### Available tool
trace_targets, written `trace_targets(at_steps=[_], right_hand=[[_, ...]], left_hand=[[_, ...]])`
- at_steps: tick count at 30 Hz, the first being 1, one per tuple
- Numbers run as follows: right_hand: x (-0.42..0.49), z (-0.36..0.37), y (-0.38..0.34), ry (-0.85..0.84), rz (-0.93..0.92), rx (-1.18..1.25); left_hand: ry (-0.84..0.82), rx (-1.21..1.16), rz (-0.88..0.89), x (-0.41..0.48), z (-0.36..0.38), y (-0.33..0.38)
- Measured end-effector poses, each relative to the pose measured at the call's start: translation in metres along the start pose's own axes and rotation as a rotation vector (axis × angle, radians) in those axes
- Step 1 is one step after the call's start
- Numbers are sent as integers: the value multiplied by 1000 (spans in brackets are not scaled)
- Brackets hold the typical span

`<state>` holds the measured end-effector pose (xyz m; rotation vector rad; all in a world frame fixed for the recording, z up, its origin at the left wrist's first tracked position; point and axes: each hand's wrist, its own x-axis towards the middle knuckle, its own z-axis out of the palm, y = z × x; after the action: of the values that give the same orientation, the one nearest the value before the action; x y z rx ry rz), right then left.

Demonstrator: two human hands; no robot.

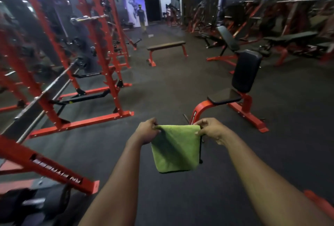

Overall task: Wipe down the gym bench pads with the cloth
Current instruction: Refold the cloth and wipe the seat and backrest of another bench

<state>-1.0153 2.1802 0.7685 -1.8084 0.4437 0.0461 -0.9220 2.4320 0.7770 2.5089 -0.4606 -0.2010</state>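
The left hand (147,131) pinches the top left corner of the green cloth (176,150). The right hand (210,130) pinches the top right corner. Both hands have their fingers curled tight on the cloth. The cloth hangs down flat between the two hands, out in front of the person. It looks folded and has a thin black edge down its right side and along the bottom. It hangs in the air above the dark floor (162,90) and touches no bench.

Just past the right hand stands a seat bench (200,107) with a red frame. Its black seat pad (225,96) lies flat and its black back pad (246,72) stands up tall behind it. Farther away, in the middle of the floor, is a flat bench (166,45) with red legs. Behind the seat bench is a tilted bench (227,39).

Big red racks (101,45) stand along the left side of the room, with silver bars (45,95) leaning across them. More red machines fill the right side. Far back, another person (141,18) stands near a big wall picture. Small lights shine on the dark ceiling.
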Motion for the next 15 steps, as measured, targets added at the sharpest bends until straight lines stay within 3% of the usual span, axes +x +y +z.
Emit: trace_targets(at_steps=[7, 12, 15], right_hand=[[116, -17, -19, 401, 80, 16], [208, -57, -10, 592, 136, -12], [287, -92, 3, 607, 181, -35]], left_hand=[[-3, -47, 229, 166, -3, 13], [-16, -47, 264, 279, 26, 38], [-67, -23, 265, 365, 65, 49]])
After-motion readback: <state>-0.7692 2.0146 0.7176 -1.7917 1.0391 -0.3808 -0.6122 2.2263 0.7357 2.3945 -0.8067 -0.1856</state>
